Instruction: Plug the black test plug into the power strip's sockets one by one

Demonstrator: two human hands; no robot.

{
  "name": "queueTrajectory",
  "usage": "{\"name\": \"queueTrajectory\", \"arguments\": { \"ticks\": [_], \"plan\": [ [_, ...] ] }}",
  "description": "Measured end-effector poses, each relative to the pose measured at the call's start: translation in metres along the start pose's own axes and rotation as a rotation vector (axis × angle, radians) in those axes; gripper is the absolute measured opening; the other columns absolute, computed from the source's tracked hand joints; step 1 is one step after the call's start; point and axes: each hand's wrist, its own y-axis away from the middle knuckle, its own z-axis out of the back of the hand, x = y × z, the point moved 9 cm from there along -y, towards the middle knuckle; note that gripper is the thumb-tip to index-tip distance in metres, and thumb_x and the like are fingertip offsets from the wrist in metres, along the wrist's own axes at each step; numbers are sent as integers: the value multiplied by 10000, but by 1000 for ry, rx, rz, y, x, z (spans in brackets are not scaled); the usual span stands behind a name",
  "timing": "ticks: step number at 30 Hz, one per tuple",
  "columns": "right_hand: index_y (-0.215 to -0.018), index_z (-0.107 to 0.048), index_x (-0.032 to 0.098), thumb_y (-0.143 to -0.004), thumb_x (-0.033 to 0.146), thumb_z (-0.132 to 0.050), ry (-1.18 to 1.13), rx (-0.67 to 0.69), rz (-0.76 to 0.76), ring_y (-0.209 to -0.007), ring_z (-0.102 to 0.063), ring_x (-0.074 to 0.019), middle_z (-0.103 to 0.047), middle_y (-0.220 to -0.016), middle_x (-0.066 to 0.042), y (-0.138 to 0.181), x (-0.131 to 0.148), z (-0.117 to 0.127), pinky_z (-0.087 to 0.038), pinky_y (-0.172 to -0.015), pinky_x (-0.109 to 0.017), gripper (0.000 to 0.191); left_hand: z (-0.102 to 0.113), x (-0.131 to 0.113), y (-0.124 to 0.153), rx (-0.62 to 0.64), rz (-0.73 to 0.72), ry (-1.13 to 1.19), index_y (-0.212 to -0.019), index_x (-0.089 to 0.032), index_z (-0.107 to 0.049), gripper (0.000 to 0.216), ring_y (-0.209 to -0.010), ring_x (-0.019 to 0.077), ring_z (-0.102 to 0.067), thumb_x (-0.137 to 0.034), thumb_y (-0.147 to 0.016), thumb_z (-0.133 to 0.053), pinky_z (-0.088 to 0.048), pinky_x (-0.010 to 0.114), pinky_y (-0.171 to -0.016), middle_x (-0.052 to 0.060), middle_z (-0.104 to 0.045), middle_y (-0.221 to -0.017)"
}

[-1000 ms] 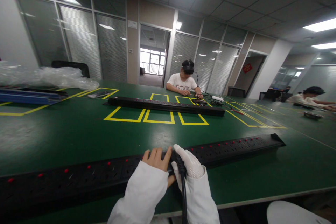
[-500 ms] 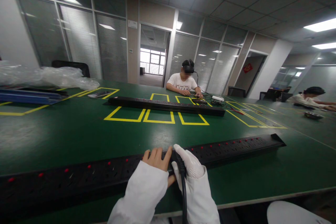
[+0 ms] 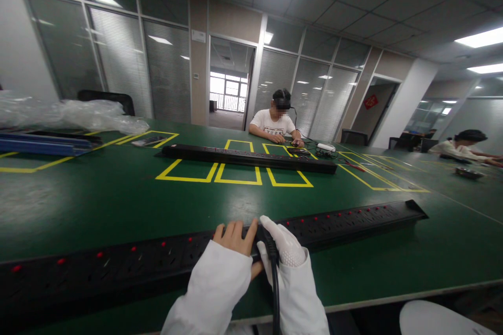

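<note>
A long black power strip [image 3: 346, 220] with several red switches lies along the near edge of the green table [image 3: 118, 204]. My bare left hand [image 3: 234, 238] rests on the strip's middle, fingers laid together over its top and thumb beneath its front edge. Right beside it my right hand [image 3: 285, 247], in a white glove, is closed round a black plug [image 3: 270, 245] pressed at the strip. The plug's black cable [image 3: 274, 293] runs down toward me between my white sleeves.
A second black power strip [image 3: 247, 158] lies across yellow floor-tape boxes mid-table. A person sits at the far side working on small parts; another sits far right. Crumpled clear plastic [image 3: 78, 114] and blue rails [image 3: 43, 144] are at the left. A white rounded object [image 3: 436, 319] is bottom right.
</note>
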Motion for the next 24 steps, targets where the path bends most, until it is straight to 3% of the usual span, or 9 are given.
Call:
{"name": "queueTrajectory", "arguments": {
  "ticks": [24],
  "plan": [
    [-1279,-467,248,-855,219,-537,-8,19,5,-1074,-574,-161,-590,-1207,-17,-1,2,1,-459,-979,-333,431,-1,0,0,23,0,12,-1254,-216,-540,663,-913,326,-563,-432,-632,-620,-347,478,-856,157,-638,-997]
  ]
}}
